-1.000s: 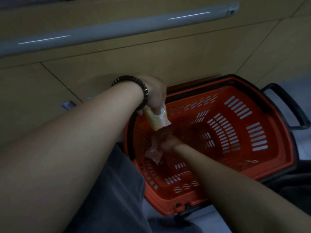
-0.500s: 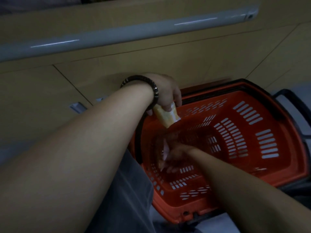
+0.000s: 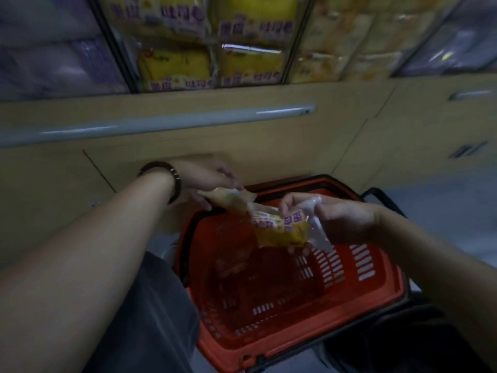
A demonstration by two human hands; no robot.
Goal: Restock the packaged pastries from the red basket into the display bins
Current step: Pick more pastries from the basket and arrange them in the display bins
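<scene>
— What is the left hand (image 3: 207, 181) doing?

— It is pinching one end of a pale packet (image 3: 228, 200) between thumb and curled fingers. The packet is hanging out from under the hand, slanting down to the right, above the far rim of the red basket (image 3: 295, 343). A dark bracelet (image 3: 166, 179) is sitting on that wrist.

— And the right hand (image 3: 341, 219)?

— It is gripping a yellow packet (image 3: 282, 230) with purple print. The fingers are curling round the packet's upper edge and its clear plastic end, so the packet is lying to the left of the palm and dangling over the open basket.

— Are the two packets touching?

— They are meeting end to end between the hands, the pale one higher and to the left. The blur is keeping me from telling whether they are truly touching.

— Where is the basket sitting?

— Low down in front of the person, below both hands and against a wooden panel (image 3: 269, 146). Something pale is showing dimly inside it, too blurred to name.

— And the display bins (image 3: 215, 41)?

— They are standing above the panel and a grey rail (image 3: 161, 125), well apart from the hands, and are showing yellow packets with the same purple print
</scene>
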